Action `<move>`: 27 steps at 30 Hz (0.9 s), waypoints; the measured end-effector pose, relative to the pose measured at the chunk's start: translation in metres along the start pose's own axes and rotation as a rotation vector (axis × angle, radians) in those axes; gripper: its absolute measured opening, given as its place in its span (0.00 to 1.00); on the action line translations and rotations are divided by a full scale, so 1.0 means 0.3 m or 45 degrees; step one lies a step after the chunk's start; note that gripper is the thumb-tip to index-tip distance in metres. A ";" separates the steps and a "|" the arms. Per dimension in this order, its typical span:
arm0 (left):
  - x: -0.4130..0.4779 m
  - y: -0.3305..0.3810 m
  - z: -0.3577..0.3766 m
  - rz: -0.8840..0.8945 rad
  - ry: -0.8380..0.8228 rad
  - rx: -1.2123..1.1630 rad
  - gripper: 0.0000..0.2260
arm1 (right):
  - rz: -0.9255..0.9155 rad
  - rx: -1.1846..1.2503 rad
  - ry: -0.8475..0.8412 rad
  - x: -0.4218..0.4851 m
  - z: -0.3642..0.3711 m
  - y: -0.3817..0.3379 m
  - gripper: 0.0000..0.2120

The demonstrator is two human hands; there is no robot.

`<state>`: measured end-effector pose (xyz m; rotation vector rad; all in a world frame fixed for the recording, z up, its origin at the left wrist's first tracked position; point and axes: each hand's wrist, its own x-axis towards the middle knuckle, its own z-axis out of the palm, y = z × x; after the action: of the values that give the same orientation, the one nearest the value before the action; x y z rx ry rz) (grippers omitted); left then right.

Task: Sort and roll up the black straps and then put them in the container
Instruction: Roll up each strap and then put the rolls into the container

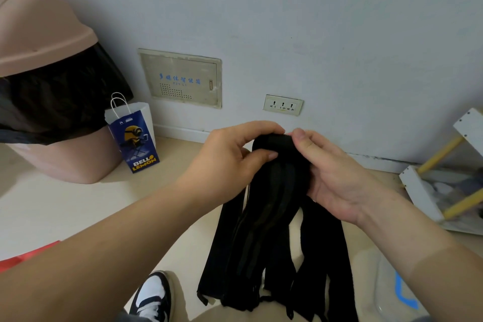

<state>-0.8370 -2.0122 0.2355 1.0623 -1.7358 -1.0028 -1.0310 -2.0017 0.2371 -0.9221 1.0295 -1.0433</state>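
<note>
A bundle of several black straps (271,238) hangs from my two hands in front of me, its loose ends dangling near my knees. My left hand (230,159) pinches the folded top of the bundle between thumb and fingers. My right hand (332,172) grips the same top from the right side, thumb on the fold and fingers curled behind the straps. A clear plastic container (386,285) with a blue part sits on the floor at the lower right, partly hidden by my right forearm.
A pink bin (47,42) with a black liner stands at the left, a blue and white paper bag (136,138) beside it. A white and yellow rack (449,178) lies at the right by the wall. My shoe (154,295) shows below; something red (23,259) lies at the left edge.
</note>
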 end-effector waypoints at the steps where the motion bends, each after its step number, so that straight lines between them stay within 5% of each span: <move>1: 0.001 0.001 0.000 -0.052 -0.006 -0.064 0.17 | -0.007 0.027 0.015 -0.002 0.001 0.002 0.17; 5: -0.002 -0.009 0.004 -0.318 -0.037 -0.258 0.21 | -0.075 0.012 0.068 -0.001 0.002 0.017 0.13; 8: -0.007 -0.006 0.009 -0.594 -0.268 -0.628 0.22 | -0.197 -0.040 0.094 0.001 0.000 0.023 0.07; 11: -0.012 -0.002 0.019 -0.652 -0.356 -0.628 0.20 | -0.373 -0.208 0.119 0.010 -0.003 0.037 0.11; 16: -0.007 -0.023 0.034 -0.483 -0.150 -0.342 0.11 | -0.452 -0.326 0.114 0.012 -0.005 0.058 0.15; 21: -0.003 -0.025 0.034 -0.248 -0.092 -0.258 0.09 | -0.089 -0.046 0.058 0.003 -0.005 0.004 0.14; 24: -0.009 -0.036 0.030 -0.047 -0.112 -0.074 0.12 | 0.087 -0.139 -0.017 0.007 -0.014 0.010 0.29; 27: -0.010 -0.036 0.024 0.068 -0.106 0.045 0.15 | 0.107 -0.226 -0.050 0.009 -0.007 0.017 0.29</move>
<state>-0.8402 -2.0114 0.2227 1.0035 -1.8460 -0.9983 -1.0313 -2.0032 0.2312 -1.0297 1.1311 -0.8707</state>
